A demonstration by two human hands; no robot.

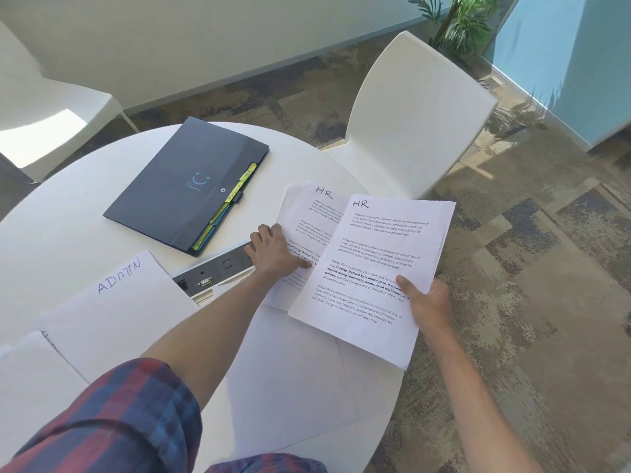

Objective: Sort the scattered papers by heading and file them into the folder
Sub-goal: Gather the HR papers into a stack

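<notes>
White HR sheets [372,268] are gathering at the table's [68,213] right edge: the right hand [426,302] pinches a small stack by its lower edge, while the left hand [276,250] presses flat on another HR page [307,213] beside it. Sorting looks partly done; the ADMIN sheet [116,302] lies apart, and the dark folder [184,186] sits closed, nothing filed yet.

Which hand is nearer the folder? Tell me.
Left. The left hand rests on an HR sheet just beside the folder; the right hand grips another HR sheet farther off.
</notes>
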